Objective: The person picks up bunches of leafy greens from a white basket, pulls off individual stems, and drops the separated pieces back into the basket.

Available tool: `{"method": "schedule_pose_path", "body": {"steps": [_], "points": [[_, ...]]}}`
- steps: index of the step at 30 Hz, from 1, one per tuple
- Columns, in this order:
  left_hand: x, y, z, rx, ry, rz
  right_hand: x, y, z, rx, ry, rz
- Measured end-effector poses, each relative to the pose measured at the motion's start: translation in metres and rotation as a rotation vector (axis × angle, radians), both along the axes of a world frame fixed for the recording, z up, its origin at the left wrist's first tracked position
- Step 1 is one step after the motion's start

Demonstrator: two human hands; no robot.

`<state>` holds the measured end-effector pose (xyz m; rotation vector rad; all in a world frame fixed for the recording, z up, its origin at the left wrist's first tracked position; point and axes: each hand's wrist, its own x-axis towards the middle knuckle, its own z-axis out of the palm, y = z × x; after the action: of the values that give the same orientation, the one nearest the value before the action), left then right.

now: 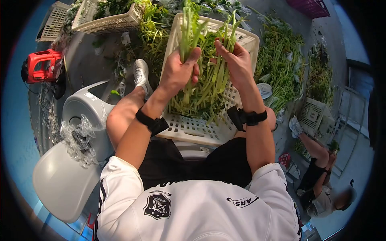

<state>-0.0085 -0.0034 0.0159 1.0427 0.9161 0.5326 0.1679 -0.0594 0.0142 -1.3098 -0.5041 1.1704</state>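
Left hand closed round bunch of green stalks, held above white crate. Stalks' long axis runs upright, tips away from person, cut ends hanging toward crate floor. Right hand just beside, fingers pinching neighbouring stalks of same bunch. Both hands level; left carries bulk.

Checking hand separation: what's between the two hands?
Head view: green stalks fill the gap between the left hand and right hand, both gripping the bunch over the white crate.
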Motion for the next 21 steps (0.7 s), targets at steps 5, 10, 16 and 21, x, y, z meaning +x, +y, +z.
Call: {"method": "schedule_pose_path", "body": {"steps": [5, 10, 16, 21], "points": [[-0.001, 0.003, -0.007, 0.054, 0.071, 0.146, -0.007, -0.002, 0.008, -0.047, -0.060, 0.100], [-0.002, 0.005, -0.012, 0.073, 0.110, 0.175, -0.014, -0.004, 0.016, -0.017, -0.068, 0.266], [0.000, 0.002, -0.007, 0.104, 0.080, 0.090, -0.019, -0.002, 0.014, -0.009, -0.085, 0.222], [-0.003, 0.001, -0.007, 0.089, -0.014, -0.017, -0.020, -0.001, 0.015, -0.036, 0.028, 0.102]]}}
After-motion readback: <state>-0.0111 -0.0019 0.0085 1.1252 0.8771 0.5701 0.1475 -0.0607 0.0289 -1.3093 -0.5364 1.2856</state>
